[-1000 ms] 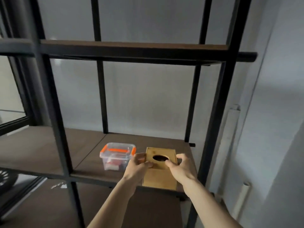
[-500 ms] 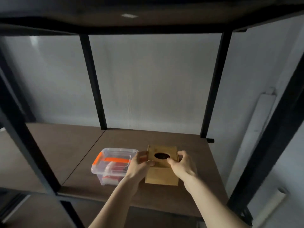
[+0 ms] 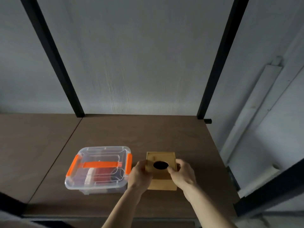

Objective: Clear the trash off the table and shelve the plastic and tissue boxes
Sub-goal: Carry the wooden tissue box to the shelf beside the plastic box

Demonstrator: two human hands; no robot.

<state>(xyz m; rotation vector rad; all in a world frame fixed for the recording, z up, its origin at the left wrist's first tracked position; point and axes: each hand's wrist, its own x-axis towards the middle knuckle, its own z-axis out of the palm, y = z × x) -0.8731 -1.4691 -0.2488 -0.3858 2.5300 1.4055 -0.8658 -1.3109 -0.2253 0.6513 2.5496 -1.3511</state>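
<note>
Standing on the brown shelf board (image 3: pixel 164 132) is a small wooden tissue box (image 3: pixel 162 178), closer to the front edge than to the back edge and nearer the right end of the board. It sits upright and flat, with a dark oval hole (image 3: pixel 160 165) in its top. Both bare hands are on it. The left hand (image 3: pixel 139 176) is pressed on the box's left side, with its fingers curled around the top left edge. The right hand (image 3: pixel 184 174) is on the box's right side, with its thumb lying on the top next to the hole and its fingers wrapped round the right edge. So both hands are closed on the box, one on each side. Just beside the tissue box, on its left, sits a clear plastic box (image 3: pixel 98 170) with a lid, two orange clips (image 3: pixel 72 167) on its ends and an orange handle (image 3: pixel 101 164) across the top. Something red and white shows inside it, but it is too blurry to tell what. The left hand sits between the two boxes, and I cannot tell whether it touches the plastic one. Two black metal posts (image 3: pixel 218 58) rise from the back edge of the board, in front of a grey wall (image 3: pixel 134 55).
</note>
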